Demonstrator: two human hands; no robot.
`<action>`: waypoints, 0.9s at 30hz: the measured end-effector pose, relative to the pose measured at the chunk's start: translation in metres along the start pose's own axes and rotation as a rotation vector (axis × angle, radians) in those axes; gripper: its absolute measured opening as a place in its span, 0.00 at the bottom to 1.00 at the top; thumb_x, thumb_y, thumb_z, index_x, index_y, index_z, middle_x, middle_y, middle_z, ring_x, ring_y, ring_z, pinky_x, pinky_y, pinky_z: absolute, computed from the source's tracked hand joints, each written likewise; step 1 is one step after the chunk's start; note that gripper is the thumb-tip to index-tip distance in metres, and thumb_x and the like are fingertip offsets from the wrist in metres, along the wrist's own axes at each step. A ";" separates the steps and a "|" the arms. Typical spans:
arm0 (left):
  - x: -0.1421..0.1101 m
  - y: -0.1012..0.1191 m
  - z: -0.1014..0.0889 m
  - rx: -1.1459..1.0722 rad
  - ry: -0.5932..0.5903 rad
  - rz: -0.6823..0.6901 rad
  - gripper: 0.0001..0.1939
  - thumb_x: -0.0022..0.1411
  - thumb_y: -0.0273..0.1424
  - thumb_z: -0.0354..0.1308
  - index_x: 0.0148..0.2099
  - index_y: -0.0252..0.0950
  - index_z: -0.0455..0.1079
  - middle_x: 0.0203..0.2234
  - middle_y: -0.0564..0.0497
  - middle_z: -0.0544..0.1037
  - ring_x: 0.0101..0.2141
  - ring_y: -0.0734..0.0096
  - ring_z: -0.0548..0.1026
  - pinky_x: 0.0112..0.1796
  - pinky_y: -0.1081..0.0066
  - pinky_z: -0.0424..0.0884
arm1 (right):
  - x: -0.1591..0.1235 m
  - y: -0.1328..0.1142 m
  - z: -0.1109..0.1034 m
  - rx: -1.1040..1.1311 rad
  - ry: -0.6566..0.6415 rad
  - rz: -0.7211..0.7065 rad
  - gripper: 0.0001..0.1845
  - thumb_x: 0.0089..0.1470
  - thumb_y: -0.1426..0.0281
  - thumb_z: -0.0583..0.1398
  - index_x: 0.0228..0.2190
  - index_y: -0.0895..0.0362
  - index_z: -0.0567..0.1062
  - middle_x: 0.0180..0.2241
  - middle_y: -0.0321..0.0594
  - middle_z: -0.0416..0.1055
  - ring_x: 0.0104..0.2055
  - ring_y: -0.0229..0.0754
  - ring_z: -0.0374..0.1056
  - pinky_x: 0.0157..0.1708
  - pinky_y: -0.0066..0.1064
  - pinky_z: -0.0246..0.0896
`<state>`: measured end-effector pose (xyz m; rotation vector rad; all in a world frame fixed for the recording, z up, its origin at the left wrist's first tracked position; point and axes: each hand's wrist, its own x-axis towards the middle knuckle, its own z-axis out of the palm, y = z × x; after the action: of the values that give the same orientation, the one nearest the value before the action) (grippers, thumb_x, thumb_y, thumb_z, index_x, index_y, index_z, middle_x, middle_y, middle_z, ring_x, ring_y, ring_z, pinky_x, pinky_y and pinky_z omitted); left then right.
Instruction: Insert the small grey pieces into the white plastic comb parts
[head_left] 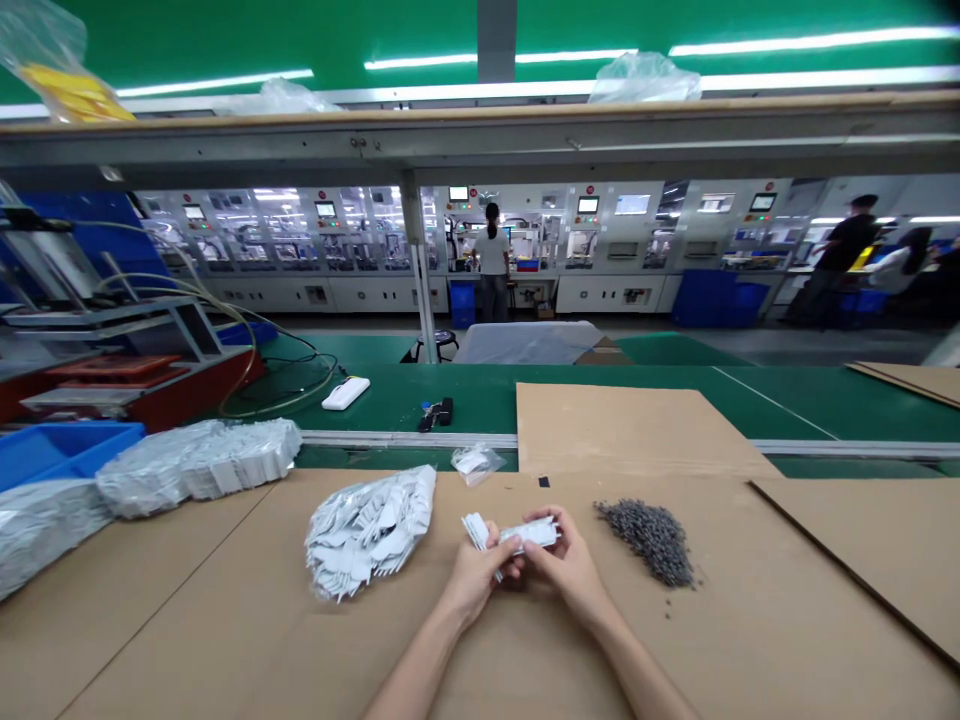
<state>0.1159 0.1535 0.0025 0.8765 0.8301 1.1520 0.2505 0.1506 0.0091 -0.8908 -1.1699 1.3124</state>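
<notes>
Tan corrugated cardboard covers the bench in front of you. Your left hand and your right hand hover just above it, nearly touching. The fingers of both hands are curled narrow around a small bundle of flat white comb-like strips, your left hand at the end where the strips fan out and your right at the other.

Just left of your hands lies a clear plastic bag of white strips. Just right of them sits a loose heap of small dark grey pellets, each too small to make out. Ahead of your hands, a tiny clear plastic bag rests at the cardboard's far edge, near a small black square.

Further left, two bulging silver-white packs lie beside a shallow blue plastic bin. Beyond the bench runs a green conveyor belt carrying a white power bank and a black key bunch. Far off, a co-worker in a white shirt stands facing a row of grey automated machines.
</notes>
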 end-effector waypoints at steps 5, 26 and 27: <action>0.004 -0.007 0.004 0.060 -0.007 0.093 0.22 0.48 0.37 0.59 0.24 0.37 0.46 0.16 0.58 0.68 0.18 0.78 0.67 0.20 0.79 0.57 | 0.001 0.013 0.012 0.330 0.139 0.096 0.32 0.42 0.64 0.61 0.48 0.52 0.53 0.36 0.40 0.67 0.20 0.35 0.62 0.20 0.29 0.60; -0.010 0.008 -0.013 0.108 -0.507 -0.600 0.17 0.46 0.32 0.61 0.28 0.38 0.52 0.09 0.65 0.53 0.09 0.88 0.43 0.09 0.85 0.41 | -0.005 -0.010 -0.005 -0.123 -0.328 0.099 0.12 0.41 0.64 0.62 0.25 0.61 0.70 0.19 0.32 0.62 0.19 0.31 0.53 0.19 0.23 0.49; -0.010 0.009 -0.011 0.113 -0.432 -0.457 0.16 0.47 0.33 0.60 0.30 0.38 0.53 0.11 0.64 0.56 0.09 0.88 0.45 0.10 0.85 0.44 | -0.004 -0.009 -0.004 -0.139 -0.274 0.086 0.12 0.41 0.64 0.61 0.26 0.60 0.69 0.18 0.31 0.61 0.19 0.30 0.52 0.18 0.23 0.48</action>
<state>0.1003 0.1472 0.0064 0.9243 0.6908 0.4950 0.2573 0.1460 0.0159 -0.8878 -1.4635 1.4708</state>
